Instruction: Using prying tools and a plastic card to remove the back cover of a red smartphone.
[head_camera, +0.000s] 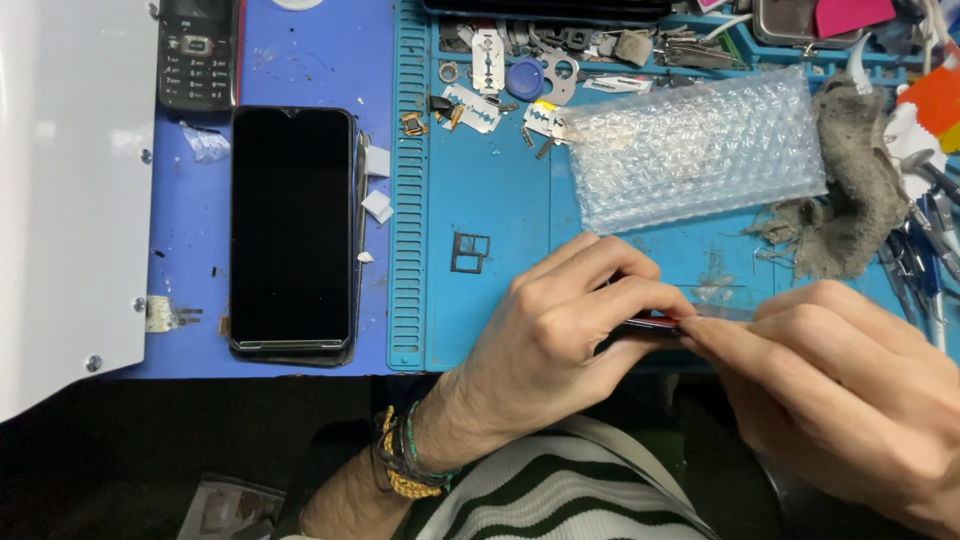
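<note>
Two bare hands meet low on the teal counter mat (480, 200), and both are pinching the same small thing: a thin, flat, dark part (652, 323) with a sliver of red along its edge, mostly hidden between the fingertips. Left hand (560, 330) has its grip closed on that part, fingers curled over the top and thumb beneath; woven and beaded bracelets ring the wrist. Right hand (850, 390) comes in from the other side, grip also pinched on the part's near end, right at the front edge of the mat. Just above the hands lies one clear bubble-wrap pouch (695, 150), puffy and dimpled, rectangular. Beside it sits one grey rag (850, 190), frayed and rumpled. Small metal razor blades (472, 108) lie scattered along the top, at least three, shiny and flat. One little dark card tray (469, 252) rests on the ribbed rubbery mat. Off to the side, on the blue counter, one glossy black smartphone (292, 228) lies face up, and one keypad phone (198, 52) sits above it.
</note>
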